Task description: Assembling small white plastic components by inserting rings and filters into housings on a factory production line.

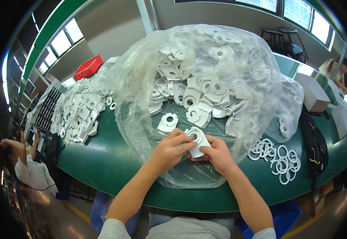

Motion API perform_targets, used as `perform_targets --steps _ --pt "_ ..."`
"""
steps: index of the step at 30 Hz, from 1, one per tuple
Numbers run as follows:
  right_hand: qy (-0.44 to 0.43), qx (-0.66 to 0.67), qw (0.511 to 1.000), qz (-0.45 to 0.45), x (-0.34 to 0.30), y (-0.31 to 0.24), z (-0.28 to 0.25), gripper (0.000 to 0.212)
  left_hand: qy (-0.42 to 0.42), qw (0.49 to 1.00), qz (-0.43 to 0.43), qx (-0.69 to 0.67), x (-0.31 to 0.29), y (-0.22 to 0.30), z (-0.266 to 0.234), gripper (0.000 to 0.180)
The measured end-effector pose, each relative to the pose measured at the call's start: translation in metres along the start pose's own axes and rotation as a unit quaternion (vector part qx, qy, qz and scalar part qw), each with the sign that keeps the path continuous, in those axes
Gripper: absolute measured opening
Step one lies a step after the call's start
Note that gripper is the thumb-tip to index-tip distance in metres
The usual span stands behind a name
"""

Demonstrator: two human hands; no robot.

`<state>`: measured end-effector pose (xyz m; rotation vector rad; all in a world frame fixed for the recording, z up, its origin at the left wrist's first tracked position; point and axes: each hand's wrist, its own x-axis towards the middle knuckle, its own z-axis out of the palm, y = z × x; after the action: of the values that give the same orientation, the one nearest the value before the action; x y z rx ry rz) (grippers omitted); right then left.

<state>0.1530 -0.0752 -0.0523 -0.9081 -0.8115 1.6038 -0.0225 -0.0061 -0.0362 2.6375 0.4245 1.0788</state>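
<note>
Both my hands meet over the front of a clear plastic bag, round one white plastic part [197, 148] with a ring-shaped end and a flat tail. My right hand [217, 154] grips its tail from the right, thumb on top. Fingers of my left hand [173, 148] are closed at its ring end; the fingertips partly cover it. Just beyond my left hand lies a similar loose part [168, 122]. A large heap of such white parts [197, 95] fills the open mouth of the clear plastic bag [135, 135].
White rings [284, 164] lie right of the bag, near a black bag [316, 143]. Another pile of white parts [79, 113] sits left, with a red crate [88, 67] behind. A white box [312, 93] stands at the right. Other people sit at far left and far right.
</note>
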Motion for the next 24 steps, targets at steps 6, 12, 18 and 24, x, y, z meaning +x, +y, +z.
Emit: perform_targets --steps 6,12,18,24 --pt "0.002 0.001 1.0 -0.016 0.001 0.004 -0.001 0.036 -0.015 1.0 0.001 0.021 -0.001 0.002 0.001 0.04" --pt "0.013 -0.016 0.999 -0.041 0.001 0.009 -0.003 0.034 -0.022 0.992 0.024 0.126 -0.003 0.014 0.009 0.042" --pt "0.033 -0.019 0.998 -0.05 0.003 0.015 -0.005 0.034 -0.001 0.987 0.037 0.157 -0.007 0.007 0.017 0.042" --pt "0.025 -0.035 0.998 -0.034 -0.001 0.009 -0.002 0.035 -0.022 0.989 0.045 0.142 -0.004 0.012 0.01 0.031"
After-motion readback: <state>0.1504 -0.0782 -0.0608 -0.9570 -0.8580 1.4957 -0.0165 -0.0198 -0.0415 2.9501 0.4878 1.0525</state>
